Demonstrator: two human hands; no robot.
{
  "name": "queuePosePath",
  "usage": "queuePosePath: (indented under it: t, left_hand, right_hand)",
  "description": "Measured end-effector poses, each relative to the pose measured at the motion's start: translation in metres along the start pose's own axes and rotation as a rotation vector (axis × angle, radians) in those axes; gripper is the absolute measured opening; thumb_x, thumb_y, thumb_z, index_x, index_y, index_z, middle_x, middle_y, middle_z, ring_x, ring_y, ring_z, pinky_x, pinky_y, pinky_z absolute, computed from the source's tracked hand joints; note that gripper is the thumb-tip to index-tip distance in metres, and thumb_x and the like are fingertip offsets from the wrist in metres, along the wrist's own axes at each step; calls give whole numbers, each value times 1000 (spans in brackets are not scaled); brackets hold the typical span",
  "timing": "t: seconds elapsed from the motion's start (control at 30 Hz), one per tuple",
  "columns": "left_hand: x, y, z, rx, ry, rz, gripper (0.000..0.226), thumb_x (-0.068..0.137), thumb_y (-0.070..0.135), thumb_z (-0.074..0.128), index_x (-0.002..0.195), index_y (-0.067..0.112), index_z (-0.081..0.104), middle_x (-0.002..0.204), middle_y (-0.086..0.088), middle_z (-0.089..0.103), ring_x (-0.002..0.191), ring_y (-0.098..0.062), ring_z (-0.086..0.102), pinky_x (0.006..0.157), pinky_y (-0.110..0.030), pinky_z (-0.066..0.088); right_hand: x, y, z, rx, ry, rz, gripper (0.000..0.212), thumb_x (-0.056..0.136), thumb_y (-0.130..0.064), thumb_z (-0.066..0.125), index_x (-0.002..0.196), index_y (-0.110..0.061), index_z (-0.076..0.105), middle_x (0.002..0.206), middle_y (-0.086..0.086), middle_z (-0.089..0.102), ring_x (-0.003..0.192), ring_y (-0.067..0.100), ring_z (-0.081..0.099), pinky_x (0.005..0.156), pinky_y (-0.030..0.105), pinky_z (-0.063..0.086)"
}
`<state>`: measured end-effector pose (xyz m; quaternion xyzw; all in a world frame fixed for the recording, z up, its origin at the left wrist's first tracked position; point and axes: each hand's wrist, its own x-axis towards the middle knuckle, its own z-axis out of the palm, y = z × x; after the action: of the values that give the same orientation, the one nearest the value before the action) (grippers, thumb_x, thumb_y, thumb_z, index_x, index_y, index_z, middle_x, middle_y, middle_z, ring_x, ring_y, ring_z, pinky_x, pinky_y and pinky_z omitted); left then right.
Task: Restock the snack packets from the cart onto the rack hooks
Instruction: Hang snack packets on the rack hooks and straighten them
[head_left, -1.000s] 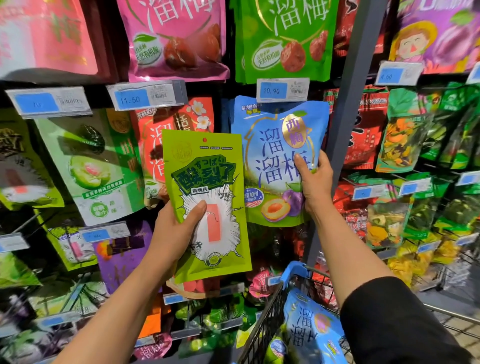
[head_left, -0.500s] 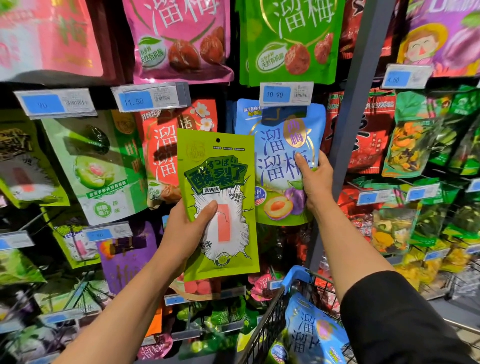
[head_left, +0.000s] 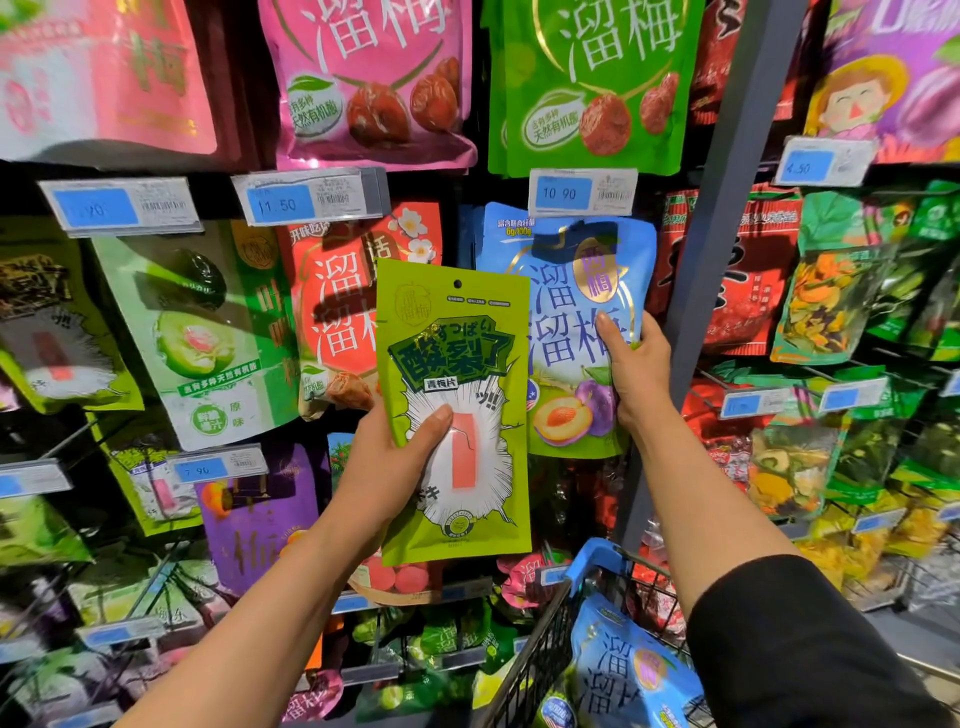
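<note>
Left hand (head_left: 387, 467): grasping a lime-green snack packet (head_left: 454, 410) by its lower left edge, thumb across the front, fingers hidden behind. Packet upright, raised in front of the rack, its punched hang hole at the top centre and on no hook.

Right hand (head_left: 636, 371): grasping the right edge of a blue snack packet (head_left: 569, 332), thumb pressed on the front. This packet hangs on the rack just right of the lime-green one, which overlaps its left side.

Above the right hand: white price tag (head_left: 582, 192) with a blue panel reading 10.90; over that, a green packet (head_left: 592, 83).

Just right of the right hand: grey rack upright (head_left: 722, 208).

Below the right forearm: cart (head_left: 540, 654) with a blue corner, holding another blue packet (head_left: 628, 670).

Above the left hand: red packet (head_left: 337, 312), partly covered.
</note>
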<state>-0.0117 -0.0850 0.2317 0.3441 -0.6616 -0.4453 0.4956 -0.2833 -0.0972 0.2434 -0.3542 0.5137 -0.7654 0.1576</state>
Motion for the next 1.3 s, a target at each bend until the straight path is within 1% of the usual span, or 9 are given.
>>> queuePosePath:
  t: [0.2,0.4,0.53,0.67,0.77,0.83,1.03,1.13,1.3]
  left_hand:
    - [-4,-1,-5,-11,-11,7,21,90,21,62,111,25,60,100,17,69,91,2,66,77,-15,48]
    - [-11,-3,-29,0,48,26,26,91,21,61,107,40,52,102,28,63,95,17,57,75,1,41]
    - [-19,-3,-62,21,193,14,46,93,24,58,117,49,29,107,42,37,90,28,45,73,9,26]
    - [-19,-11,-109,-2,339,-63,62,96,33,51,149,26,20,128,21,33,125,-1,31,84,-3,18]
    - [-18,-23,-151,-83,434,-122,66,94,41,55,149,21,25,136,17,32,126,-3,32,98,-11,20]
    - [-20,-29,-181,-140,466,-141,64,86,50,64,141,27,39,144,6,44,131,-13,42,112,-32,31]
    - [-10,-47,-273,-205,488,-121,33,89,8,64,121,13,58,110,-5,70,92,-18,66,76,-26,51]
    - [2,-52,-320,-256,534,-95,46,89,-2,60,128,19,51,117,-2,65,99,-13,64,86,-25,51]
    - [30,-63,-371,-196,649,-50,54,83,42,67,130,16,55,125,-3,63,117,-19,57,103,-37,43]
  right_hand:
    - [22,7,15,-205,60,23,37,86,-29,69,116,-11,58,107,5,67,99,26,65,89,46,52]
    - [20,3,43,-526,201,183,75,95,-39,54,149,-4,17,144,26,36,128,41,40,103,44,33]
    - [-20,-9,78,-770,437,-68,86,88,-37,64,151,-5,16,153,19,21,140,36,22,113,42,18]
    - [-64,-18,142,-669,242,-389,71,84,-23,68,143,-1,35,145,25,32,134,39,29,111,40,17]
    - [-95,-27,203,-617,87,-592,56,81,-16,67,129,7,48,130,30,47,123,41,41,107,42,22]
    - [-119,-36,243,-557,-60,-653,51,83,-22,58,125,5,51,127,26,51,120,39,45,106,43,27]
    - [-170,-57,347,-434,-264,-1033,33,79,-13,58,108,3,59,108,18,59,103,29,49,94,37,38]
    - [-180,-73,395,-508,-380,-1180,36,77,-12,57,110,1,61,113,19,60,107,29,49,95,37,38]
    - [-184,-108,470,-700,-579,-1355,56,68,-3,55,124,2,59,126,21,58,117,33,51,100,41,40]
